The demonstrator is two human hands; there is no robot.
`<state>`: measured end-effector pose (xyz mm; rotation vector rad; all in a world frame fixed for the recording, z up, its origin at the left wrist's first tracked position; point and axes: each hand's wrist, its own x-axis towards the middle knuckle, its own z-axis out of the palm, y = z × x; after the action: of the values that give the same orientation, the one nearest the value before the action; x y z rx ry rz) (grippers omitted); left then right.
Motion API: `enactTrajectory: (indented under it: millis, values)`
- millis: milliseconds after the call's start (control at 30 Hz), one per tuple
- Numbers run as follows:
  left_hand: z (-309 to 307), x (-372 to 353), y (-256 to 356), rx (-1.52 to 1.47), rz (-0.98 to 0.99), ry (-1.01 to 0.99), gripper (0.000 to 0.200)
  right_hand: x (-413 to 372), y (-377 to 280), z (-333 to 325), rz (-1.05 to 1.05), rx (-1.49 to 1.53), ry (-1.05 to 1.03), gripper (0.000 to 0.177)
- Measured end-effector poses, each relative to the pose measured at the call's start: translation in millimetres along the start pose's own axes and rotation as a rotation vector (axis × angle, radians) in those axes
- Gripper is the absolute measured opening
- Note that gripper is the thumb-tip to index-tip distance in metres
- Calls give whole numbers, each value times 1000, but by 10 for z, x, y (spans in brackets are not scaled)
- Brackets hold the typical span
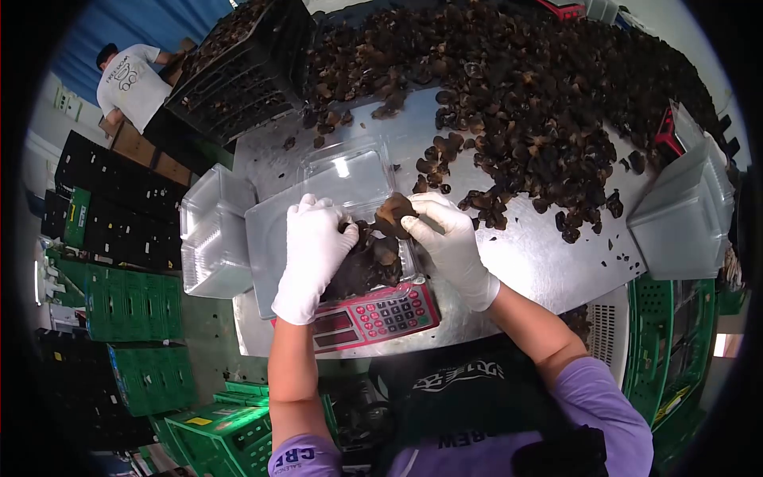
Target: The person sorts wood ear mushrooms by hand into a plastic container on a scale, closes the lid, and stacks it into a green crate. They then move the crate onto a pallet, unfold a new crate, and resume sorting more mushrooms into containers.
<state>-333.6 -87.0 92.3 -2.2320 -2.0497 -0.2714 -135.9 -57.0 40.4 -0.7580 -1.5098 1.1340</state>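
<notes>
My right hand (453, 242), in a white glove, pinches a brown wood ear mushroom (393, 213) between thumb and fingers. It hangs over a clear plastic tray (409, 262) partly filled with dark wood ears (373, 258). My left hand (312, 246), also gloved, is at the tray's left side, fingers curled against the mushrooms; what it grips is hidden. Beneath the tray is a red-edged digital scale (389, 314) with a keypad. An open clear lid (343, 171) extends behind the tray.
A large heap of wood ears (540, 103) covers the back and right of the metal table (524, 262). Stacked clear trays stand at left (216, 230) and right (683, 207). A black crate (246, 63) sits at back left, near another person (135, 83). Green crates (131, 302) line the left.
</notes>
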Motion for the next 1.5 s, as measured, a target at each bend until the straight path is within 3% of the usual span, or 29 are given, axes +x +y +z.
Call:
enactTrajectory:
  millis: [67, 133, 367, 533, 667, 867, 1033, 1100, 1133, 1200, 1233, 1267, 1333, 1367, 1500]
  values:
    - [-33, -24, -51, -69, -12, 29, 9, 0, 12, -20, 13, 10, 2, 16]
    - [-97, -43, -84, -306, -90, -64, 8, -1, 29, -30, 35, 18, 4, 16]
    - [-167, -38, -13, -385, -51, 90, 8, 19, -20, 5, 33, 45, 0, 17]
    - [-220, -72, -86, -402, -90, 56, 8, 21, 8, 42, 21, 22, 5, 18]
    - [-91, -20, -2, -110, 26, -49, 14, 19, -34, 85, 36, 39, -10, 18]
    - [26, 126, 263, 192, 7, -149, 22, -1, -53, 60, 20, 19, 29, 16]
    - [103, 88, 187, 252, 64, -50, 14, 5, -22, 22, 18, 18, 43, 15]
    - [-8, 13, 71, -23, -4, 82, 9, 10, -70, 36, 28, 39, 45, 15]
    - [-151, -10, 34, -234, -47, 57, 7, -1, -88, 46, 40, 59, 49, 15]
    - [-340, -103, 31, -376, -170, 103, 7, 0, -10, 85, -13, 14, 39, 16]
    - [-325, -138, -25, -448, -85, 253, 5, 12, 24, 108, -69, -31, 24, 17]
    - [-353, -202, -47, -509, -147, 273, 5, 26, 34, 127, -69, -28, 23, 17]
    - [-377, -305, -108, -589, -213, 335, 4, 44, 34, 156, -351, -362, -102, 19]
    - [-397, -353, -92, -663, -269, 376, 3, 5, 2, 173, -335, -528, -212, 25]
    - [-505, -597, 137, -811, -338, 469, 5, -140, -252, 77, -442, -703, -193, 37]
